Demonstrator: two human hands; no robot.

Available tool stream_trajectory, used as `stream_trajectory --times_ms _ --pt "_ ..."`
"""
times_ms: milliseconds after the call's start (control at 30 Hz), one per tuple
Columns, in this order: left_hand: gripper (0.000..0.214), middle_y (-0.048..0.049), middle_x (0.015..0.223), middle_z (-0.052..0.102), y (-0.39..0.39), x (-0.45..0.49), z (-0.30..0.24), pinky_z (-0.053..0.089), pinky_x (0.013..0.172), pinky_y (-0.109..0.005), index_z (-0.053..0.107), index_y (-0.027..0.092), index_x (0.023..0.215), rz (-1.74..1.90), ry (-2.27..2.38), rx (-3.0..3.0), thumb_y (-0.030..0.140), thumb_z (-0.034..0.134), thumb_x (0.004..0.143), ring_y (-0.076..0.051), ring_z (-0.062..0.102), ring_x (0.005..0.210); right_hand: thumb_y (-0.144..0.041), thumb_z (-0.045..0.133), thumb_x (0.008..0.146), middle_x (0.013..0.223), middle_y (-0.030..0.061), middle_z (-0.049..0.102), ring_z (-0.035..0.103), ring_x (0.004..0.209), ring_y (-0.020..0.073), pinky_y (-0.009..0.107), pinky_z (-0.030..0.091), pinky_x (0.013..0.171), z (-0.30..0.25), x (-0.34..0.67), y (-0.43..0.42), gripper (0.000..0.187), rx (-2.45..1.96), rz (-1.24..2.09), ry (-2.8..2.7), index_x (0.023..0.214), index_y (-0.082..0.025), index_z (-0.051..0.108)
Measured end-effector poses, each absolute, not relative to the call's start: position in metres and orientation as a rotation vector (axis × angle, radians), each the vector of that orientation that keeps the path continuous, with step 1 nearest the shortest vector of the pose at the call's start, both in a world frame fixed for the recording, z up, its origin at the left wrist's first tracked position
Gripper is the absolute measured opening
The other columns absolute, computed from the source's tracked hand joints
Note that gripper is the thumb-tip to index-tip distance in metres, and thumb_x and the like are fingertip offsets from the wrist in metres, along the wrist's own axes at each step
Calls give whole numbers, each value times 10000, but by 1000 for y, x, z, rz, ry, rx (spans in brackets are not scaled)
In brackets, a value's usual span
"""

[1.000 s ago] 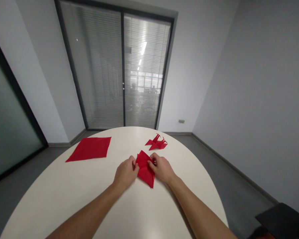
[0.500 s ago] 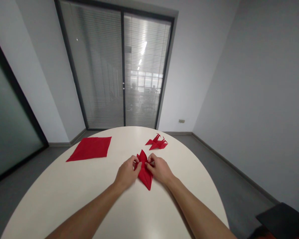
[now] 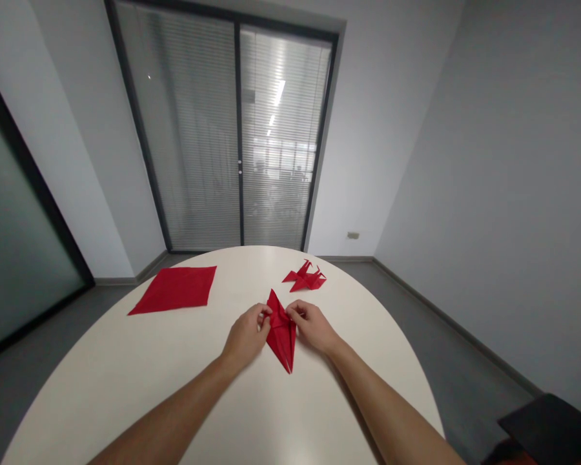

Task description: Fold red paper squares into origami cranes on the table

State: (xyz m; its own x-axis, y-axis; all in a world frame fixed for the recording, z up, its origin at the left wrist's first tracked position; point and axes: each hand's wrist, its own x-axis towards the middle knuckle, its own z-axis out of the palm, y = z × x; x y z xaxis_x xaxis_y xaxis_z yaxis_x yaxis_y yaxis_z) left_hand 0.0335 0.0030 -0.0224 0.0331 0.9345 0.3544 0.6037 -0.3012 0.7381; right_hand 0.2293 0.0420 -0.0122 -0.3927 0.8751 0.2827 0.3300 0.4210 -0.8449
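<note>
A partly folded red paper point(image 3: 281, 332), a narrow kite shape with its point toward me, lies on the white round table point(image 3: 126, 381). My left hand point(image 3: 244, 337) pinches its left edge near the top, fingers closed on the paper. My right hand point(image 3: 312, 326) pinches the right edge at the same height. The two hands sit side by side with the paper between them.
A stack of flat red paper sheets point(image 3: 175, 289) lies at the far left of the table. Folded red paper cranes point(image 3: 306, 278) sit at the far right, just beyond my hands. A dark chair back point(image 3: 552, 426) shows at the lower right. Glass doors with blinds stand behind.
The paper between my hands has been folded narrower, from a wide diamond into a slim kite. Both hands have drawn closer together at its upper part.
</note>
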Motion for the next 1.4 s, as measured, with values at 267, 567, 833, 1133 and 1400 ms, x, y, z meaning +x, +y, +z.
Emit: stream_trajectory --times_ms 267,567,833,1133,1400 --pt "232 -18 1001 706 5 34 -26 501 765 -287 592 236 1088 1213 1476 1974 164 562 870 -166 651 776 -249 525 833 833 35 693 611 802 185 317 457 793 -18 230 49 190 -900 1084 -1829 877 -176 694" --pt "288 -16 980 705 5 33 -29 497 804 -304 584 243 1121 1180 1430 1997 157 582 846 -180 647 818 -272 607 822 795 22 685 567 681 154 291 433 680 -19 228 46 220 -903 1205 -1797 984 -163 707" --pt "258 -32 1003 715 4 34 -26 501 812 -298 594 224 1118 1139 1385 2013 160 577 868 -175 655 836 -64 526 698 584 -74 491 407 520 101 231 299 521 -21 230 47 487 -913 1195 -1860 1147 -188 667" --pt "222 -27 984 739 4 34 -23 505 830 -297 649 224 1067 1106 1489 2039 141 588 871 -181 674 863 -129 553 794 784 3 646 530 662 133 265 420 645 -21 228 45 337 -929 1095 -1893 1101 -175 684" --pt "184 -40 974 746 7 30 -26 496 812 -293 652 222 1065 1057 1744 2055 163 595 900 -192 694 900 -53 584 726 1071 53 681 584 770 147 276 466 713 -21 234 41 475 -965 913 -2049 1174 -195 657"
